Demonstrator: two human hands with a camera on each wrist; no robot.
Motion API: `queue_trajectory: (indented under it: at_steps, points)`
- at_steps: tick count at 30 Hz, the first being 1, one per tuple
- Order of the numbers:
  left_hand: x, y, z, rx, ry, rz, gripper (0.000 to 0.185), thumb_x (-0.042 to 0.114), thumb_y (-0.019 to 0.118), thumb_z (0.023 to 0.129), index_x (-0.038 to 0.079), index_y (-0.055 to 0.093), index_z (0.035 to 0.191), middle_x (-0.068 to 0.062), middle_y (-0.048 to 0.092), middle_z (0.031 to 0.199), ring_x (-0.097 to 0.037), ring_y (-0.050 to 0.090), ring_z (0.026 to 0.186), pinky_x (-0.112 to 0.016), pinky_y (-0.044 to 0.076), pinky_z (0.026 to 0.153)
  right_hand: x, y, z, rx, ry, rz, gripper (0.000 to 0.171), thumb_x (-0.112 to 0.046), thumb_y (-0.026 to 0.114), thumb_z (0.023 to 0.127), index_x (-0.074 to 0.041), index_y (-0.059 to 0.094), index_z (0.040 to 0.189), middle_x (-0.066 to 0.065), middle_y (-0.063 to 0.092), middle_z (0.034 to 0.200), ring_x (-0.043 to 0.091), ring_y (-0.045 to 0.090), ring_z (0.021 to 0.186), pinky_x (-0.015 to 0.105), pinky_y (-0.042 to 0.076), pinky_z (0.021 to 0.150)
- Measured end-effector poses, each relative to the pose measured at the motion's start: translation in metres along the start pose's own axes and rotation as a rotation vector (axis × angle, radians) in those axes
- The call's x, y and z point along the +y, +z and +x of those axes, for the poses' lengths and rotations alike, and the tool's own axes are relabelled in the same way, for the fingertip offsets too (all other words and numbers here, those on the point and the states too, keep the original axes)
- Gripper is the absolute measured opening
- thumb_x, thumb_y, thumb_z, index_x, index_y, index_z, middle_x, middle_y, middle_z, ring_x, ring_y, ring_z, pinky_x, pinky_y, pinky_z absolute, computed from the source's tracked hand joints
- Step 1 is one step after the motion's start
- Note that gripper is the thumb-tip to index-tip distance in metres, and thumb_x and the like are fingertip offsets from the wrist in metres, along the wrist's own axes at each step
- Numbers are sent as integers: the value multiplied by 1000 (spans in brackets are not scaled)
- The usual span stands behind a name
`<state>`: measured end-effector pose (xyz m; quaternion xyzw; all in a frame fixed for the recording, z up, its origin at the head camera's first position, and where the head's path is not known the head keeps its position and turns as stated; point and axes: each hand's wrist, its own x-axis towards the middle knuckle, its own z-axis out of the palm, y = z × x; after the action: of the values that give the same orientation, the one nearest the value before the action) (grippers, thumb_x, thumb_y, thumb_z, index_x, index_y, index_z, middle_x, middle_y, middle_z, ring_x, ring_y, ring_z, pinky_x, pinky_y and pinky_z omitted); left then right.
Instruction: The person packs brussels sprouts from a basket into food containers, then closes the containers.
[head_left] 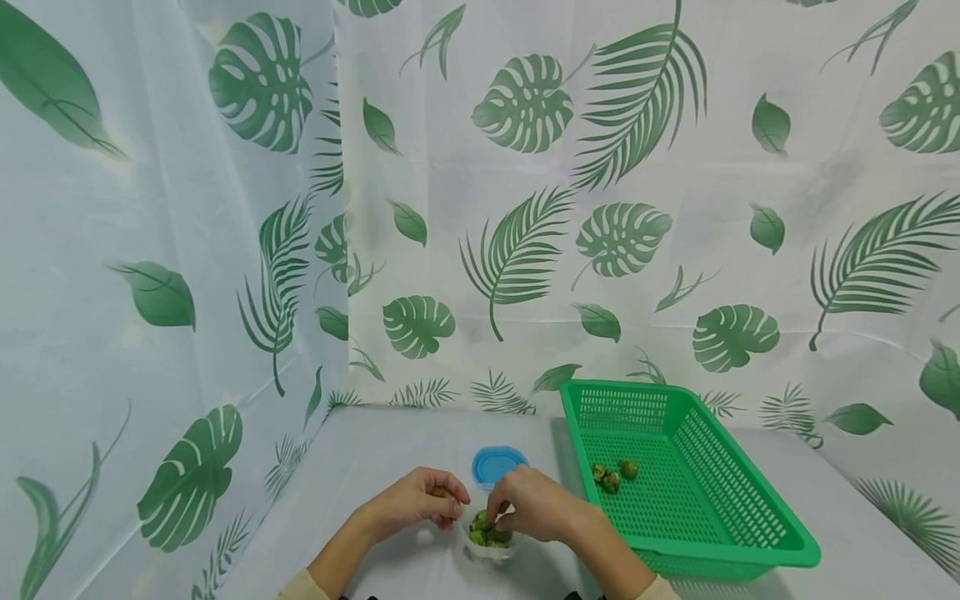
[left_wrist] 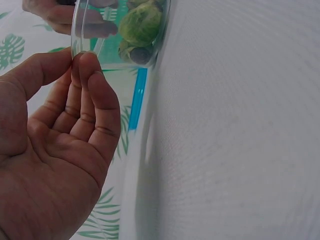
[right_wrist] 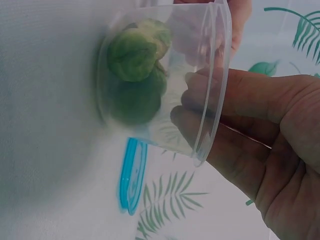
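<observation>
A clear plastic tub (head_left: 489, 553) holding several Brussels sprouts (right_wrist: 131, 56) stands on the white table between the two hands. My left hand (head_left: 422, 502) pinches the tub's rim between thumb and fingertips, as the left wrist view shows. From the other side, my right hand (head_left: 538, 505) reaches over the rim. In the right wrist view its fingers (right_wrist: 192, 95) are inside the tub, bent slightly above the sprouts, with nothing between them. Just behind the tub lies a blue lid (head_left: 498, 463).
To the right stands a large green plastic basket (head_left: 720, 552) with slotted walls. A few sprouts (head_left: 611, 482) lie in its left part. White curtains (head_left: 450, 167) with a green leaf print hang behind and to the left of the table.
</observation>
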<state>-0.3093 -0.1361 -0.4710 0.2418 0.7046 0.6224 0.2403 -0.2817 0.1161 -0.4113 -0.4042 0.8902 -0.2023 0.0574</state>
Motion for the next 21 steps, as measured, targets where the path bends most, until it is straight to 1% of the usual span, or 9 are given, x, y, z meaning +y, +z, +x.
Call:
queue_trajectory:
  at_steps: [7, 12, 16, 21]
  points:
    - [0, 0, 0, 5, -4, 2, 27, 8, 67, 98, -10, 66, 118, 2, 71, 87, -11, 65, 75, -26, 57, 71, 1, 0, 0, 4, -3, -6, 14, 2, 81, 85, -12, 83, 90, -7, 78, 87, -5, 67, 81, 16, 55, 73]
    - [0, 0, 0, 2, -6, -2, 28, 7, 66, 99, -12, 65, 119, 2, 71, 86, -11, 65, 75, -26, 56, 71, 2, 1, 0, 4, -3, 3, 15, 2, 80, 86, -12, 83, 90, -7, 78, 87, -3, 68, 81, 16, 55, 73]
    - [0, 0, 0, 3, -7, -5, 25, 7, 66, 99, -9, 67, 117, 1, 71, 86, -11, 65, 75, -27, 56, 71, 1, 0, 0, 4, -6, 11, 15, 2, 79, 87, -12, 83, 90, -7, 78, 87, -5, 67, 80, 16, 55, 72]
    - [0, 0, 0, 4, -9, -11, 21, 6, 66, 99, -6, 68, 115, 1, 71, 86, -11, 65, 75, -26, 56, 70, 1, -3, 0, 20, -12, 20, 16, 2, 78, 87, -12, 83, 94, -6, 78, 89, -5, 66, 79, 18, 55, 72]
